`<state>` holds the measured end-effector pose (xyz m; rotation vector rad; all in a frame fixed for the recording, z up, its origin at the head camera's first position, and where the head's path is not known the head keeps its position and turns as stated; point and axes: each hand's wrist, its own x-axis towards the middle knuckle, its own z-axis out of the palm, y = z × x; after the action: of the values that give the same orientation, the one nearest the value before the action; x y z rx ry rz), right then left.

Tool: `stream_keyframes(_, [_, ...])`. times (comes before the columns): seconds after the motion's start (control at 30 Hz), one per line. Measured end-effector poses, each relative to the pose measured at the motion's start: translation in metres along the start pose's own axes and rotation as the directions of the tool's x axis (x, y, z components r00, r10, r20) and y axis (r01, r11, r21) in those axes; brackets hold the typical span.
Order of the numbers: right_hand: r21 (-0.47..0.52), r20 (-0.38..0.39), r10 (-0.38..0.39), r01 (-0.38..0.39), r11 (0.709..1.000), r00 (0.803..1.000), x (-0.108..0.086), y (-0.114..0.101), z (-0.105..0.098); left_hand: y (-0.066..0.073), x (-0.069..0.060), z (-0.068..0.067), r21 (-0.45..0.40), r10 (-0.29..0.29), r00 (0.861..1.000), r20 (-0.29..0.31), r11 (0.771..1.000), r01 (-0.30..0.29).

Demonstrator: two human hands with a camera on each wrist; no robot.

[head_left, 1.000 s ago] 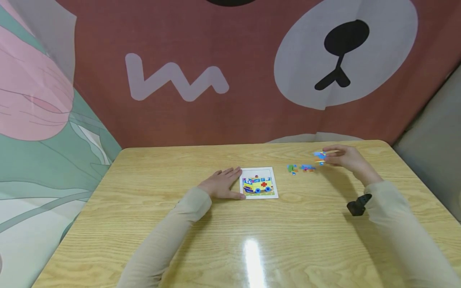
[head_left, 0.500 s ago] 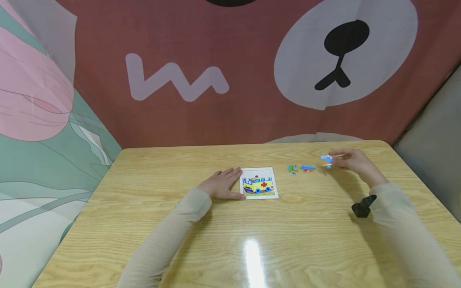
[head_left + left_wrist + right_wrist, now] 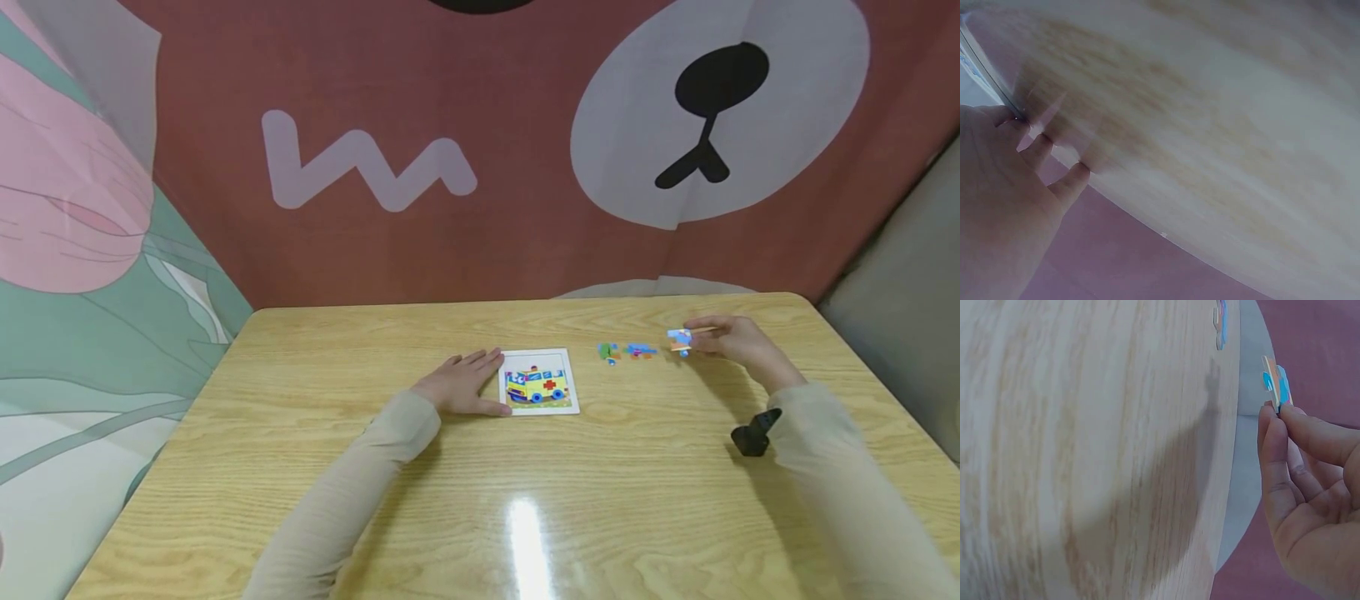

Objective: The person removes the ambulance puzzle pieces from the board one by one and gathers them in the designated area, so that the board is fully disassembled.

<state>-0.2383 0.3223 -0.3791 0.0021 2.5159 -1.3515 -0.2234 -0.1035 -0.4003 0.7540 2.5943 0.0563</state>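
A white-rimmed puzzle board [image 3: 536,359] with a yellow ambulance picture lies mid-table in the head view. My left hand [image 3: 465,386] rests flat at its left side, fingers straight, fingertips and thumb touching the rim. In the left wrist view the fingertips of this hand [image 3: 1010,181] meet the board's edge. Thumb and fingers of my right hand [image 3: 733,344] pinch colourful puzzle pieces [image 3: 680,339] above the table at the right. Seen from the right wrist, the held pieces [image 3: 1277,384] look like more than one, overlapping; their exact count is unclear.
Loose puzzle pieces lie between the board and my right hand: a green-and-orange group [image 3: 609,352] and a blue-and-pink group [image 3: 641,350]. The wooden table [image 3: 337,517] ends at a patterned cloth backdrop [image 3: 375,250] close behind.
My right hand has shifted slightly right and down with the held puzzle pieces, whose visible faces have turned. The left hand, board and loose pieces stay put.
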Motion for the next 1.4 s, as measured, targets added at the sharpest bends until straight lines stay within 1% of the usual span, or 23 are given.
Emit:
stream_keyframes(0.27, [0.030,0.025,0.010,-0.010,0.999,1.000,0.001,0.003,0.001,0.000,0.000,0.001,0.014,0.003,1.000,-0.002,1.000,-0.003])
stream_keyframes(0.33, [0.012,0.034,0.020,-0.021,1.000,0.999,0.001,0.004,0.002,0.000,0.000,0.001,0.014,0.002,1.000,-0.001,1.000,-0.002])
stream_keyframes(0.4, [-0.034,0.039,0.026,-0.025,0.999,0.999,0.001,0.004,0.002,0.000,0.000,0.002,0.007,0.001,1.000,0.000,1.000,-0.001])
stream_keyframes(0.57, [-0.107,0.027,0.025,-0.022,0.994,0.999,0.001,0.004,0.004,0.000,0.001,0.002,0.000,0.002,1.000,0.000,1.000,-0.002])
stream_keyframes(0.7, [-0.100,0.023,0.027,-0.025,0.995,0.999,0.003,0.004,0.005,-0.001,0.002,0.002,0.001,0.002,1.000,0.000,1.000,-0.002])
stream_keyframes(0.83, [-0.066,0.028,0.063,-0.061,0.996,0.998,0.007,0.004,0.006,-0.001,0.002,0.001,-0.001,0.000,1.000,-0.001,1.000,0.000])
stream_keyframes(0.97, [-0.038,0.049,0.093,-0.092,0.995,0.994,0.010,0.003,0.008,-0.001,0.001,0.000,-0.011,0.002,1.000,-0.008,1.000,-0.002])
stream_keyframes(1.23, [-0.030,0.087,0.094,-0.092,0.995,0.992,0.010,0.004,0.011,-0.001,0.001,0.000,-0.021,0.001,1.000,-0.010,1.000,-0.002])
stream_keyframes(1.4, [-0.070,0.086,0.080,-0.074,0.995,0.993,0.010,0.004,0.013,-0.001,0.000,0.001,-0.020,-0.003,1.000,-0.001,1.000,0.003])
